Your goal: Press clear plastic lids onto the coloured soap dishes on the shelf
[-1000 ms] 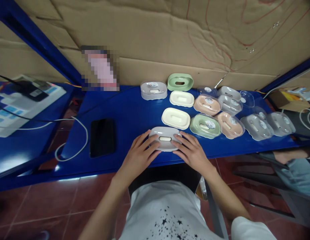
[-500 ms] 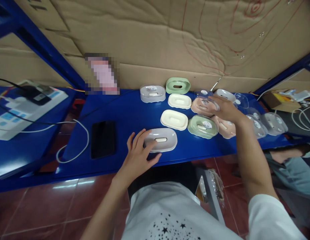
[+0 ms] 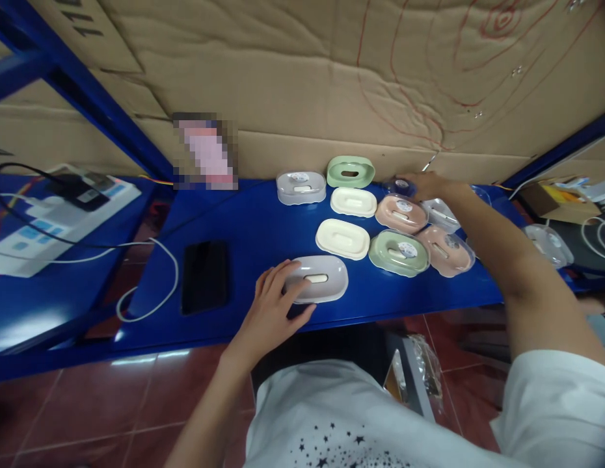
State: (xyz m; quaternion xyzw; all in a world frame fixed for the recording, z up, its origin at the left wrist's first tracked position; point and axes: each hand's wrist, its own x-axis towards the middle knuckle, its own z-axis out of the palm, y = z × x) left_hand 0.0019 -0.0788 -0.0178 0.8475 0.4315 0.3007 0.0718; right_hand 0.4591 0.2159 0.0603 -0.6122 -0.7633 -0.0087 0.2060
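Blue surface (image 3: 256,231) before a brown cardboard wall (image 3: 283,71), with the left hand (image 3: 273,305) and right hand (image 3: 429,186) well apart over it
Near the front edge lies the lavender soap dish (image 3: 332,290), the left grip loosely clasping its left end; the right one reaches the back, beside a clear lid (image 3: 398,187), and I cannot tell whether its grip holds anything; two cream trays (image 3: 342,238) lie between the hands, a black phone (image 3: 205,276) farther left
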